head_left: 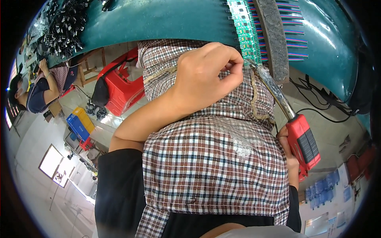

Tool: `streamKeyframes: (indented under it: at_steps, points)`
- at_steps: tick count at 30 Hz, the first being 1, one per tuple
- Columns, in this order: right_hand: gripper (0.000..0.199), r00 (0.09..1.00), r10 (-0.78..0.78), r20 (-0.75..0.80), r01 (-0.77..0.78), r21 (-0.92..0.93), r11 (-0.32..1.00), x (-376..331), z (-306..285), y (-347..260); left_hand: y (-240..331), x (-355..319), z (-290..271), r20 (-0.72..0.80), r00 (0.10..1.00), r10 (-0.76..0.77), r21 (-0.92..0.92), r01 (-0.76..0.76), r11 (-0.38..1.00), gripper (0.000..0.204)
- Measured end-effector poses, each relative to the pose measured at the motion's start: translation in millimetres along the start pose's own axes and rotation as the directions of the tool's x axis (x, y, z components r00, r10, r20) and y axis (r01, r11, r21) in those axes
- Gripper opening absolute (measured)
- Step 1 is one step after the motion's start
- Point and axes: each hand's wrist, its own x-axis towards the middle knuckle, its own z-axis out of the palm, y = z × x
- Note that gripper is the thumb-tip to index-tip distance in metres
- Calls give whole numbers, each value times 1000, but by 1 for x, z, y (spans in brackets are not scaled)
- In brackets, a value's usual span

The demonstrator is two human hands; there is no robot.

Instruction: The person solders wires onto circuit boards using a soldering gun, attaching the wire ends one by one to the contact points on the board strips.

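A green circuit board panel (249,33) lies at the table's near edge, with thin coloured wires (293,41) running out to its right. My left hand (208,75) is closed in a pinch beside the board's near left corner. What its fingertips hold, if anything, is too small to make out. Wrapped round the handle of a red soldering gun (303,137), my right hand (286,144) is partly hidden behind it. The gun's metal barrel slants up and left, its tip at the near end of the board. Along the wires rests a dark grey bar (274,39).
Bundled black cables with connectors (67,27) are heaped at the far left of the green table (158,22). A red plastic chair (123,83) stands left of my lap. Further left, another person (39,89) works at the table. Black cords (317,97) hang at the right.
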Motion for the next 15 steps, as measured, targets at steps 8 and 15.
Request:
streamKeyframes:
  at_steps: [8,15]
  points:
    - [25,984,-173,53,178,-104,979,21,-5,-24,-2,-2,1,-1,1000,3,6,-3,1000,15]
    - [26,997,-61,43,65,-76,995,11,-4,-11,-1,1,1,-3,1000,3,14,-3,1000,14]
